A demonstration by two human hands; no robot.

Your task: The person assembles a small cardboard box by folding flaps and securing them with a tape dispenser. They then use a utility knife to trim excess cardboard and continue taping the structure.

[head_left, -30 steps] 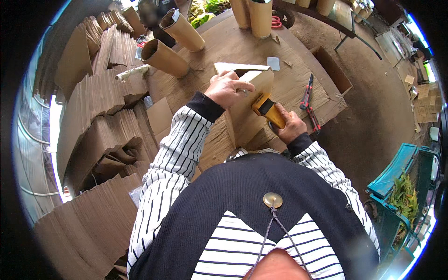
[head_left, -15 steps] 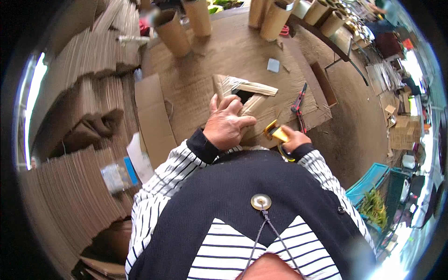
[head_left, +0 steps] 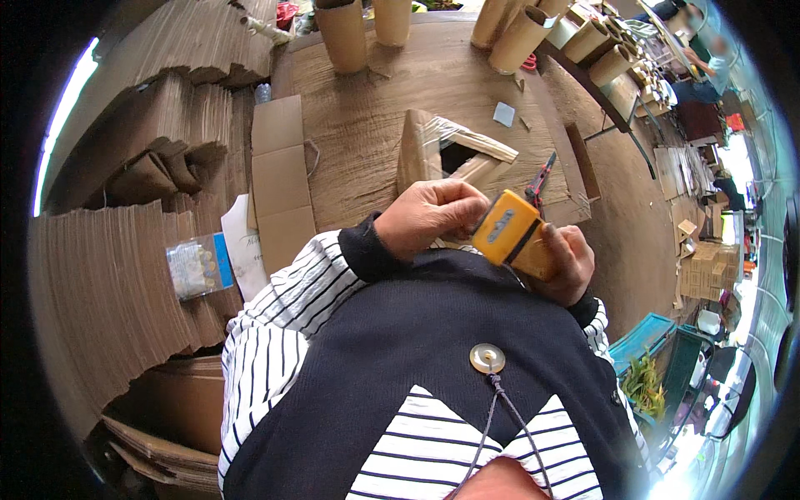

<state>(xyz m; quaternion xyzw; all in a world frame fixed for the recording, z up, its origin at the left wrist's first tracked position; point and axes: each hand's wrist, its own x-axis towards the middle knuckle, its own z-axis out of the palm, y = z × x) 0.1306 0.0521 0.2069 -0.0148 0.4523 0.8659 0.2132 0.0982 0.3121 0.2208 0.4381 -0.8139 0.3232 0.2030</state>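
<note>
My right hand (head_left: pixel 569 265) is wrapped round a yellow tape measure (head_left: pixel 508 229) with a dark band and a pale label, held in front of my chest. My left hand (head_left: pixel 442 215) meets its left edge with fingers curled together; whatever they pinch is too small to make out. Just beyond the left hand, a folded cardboard frame (head_left: pixel 414 150) with layered edges and a dark opening stands on the cardboard-covered table (head_left: pixel 354 125). A slim red-and-black hand tool (head_left: pixel 543 175) lies right of the frame, partly hidden behind the tape measure.
Brown cardboard tubes (head_left: pixel 342 42) stand along the table's far edge. Tall stacks of cardboard (head_left: pixel 108 283) fill the left side, with a flat cardboard piece (head_left: pixel 282 167) beside them. A pale square (head_left: pixel 503 114) lies on the table. Teal crates (head_left: pixel 646 342) are at right; people (head_left: pixel 708 71) work far right.
My left hand has let go of the cardboard frame and come toward the tape measure. My right hand has raised the tape measure and turned its broad face upward.
</note>
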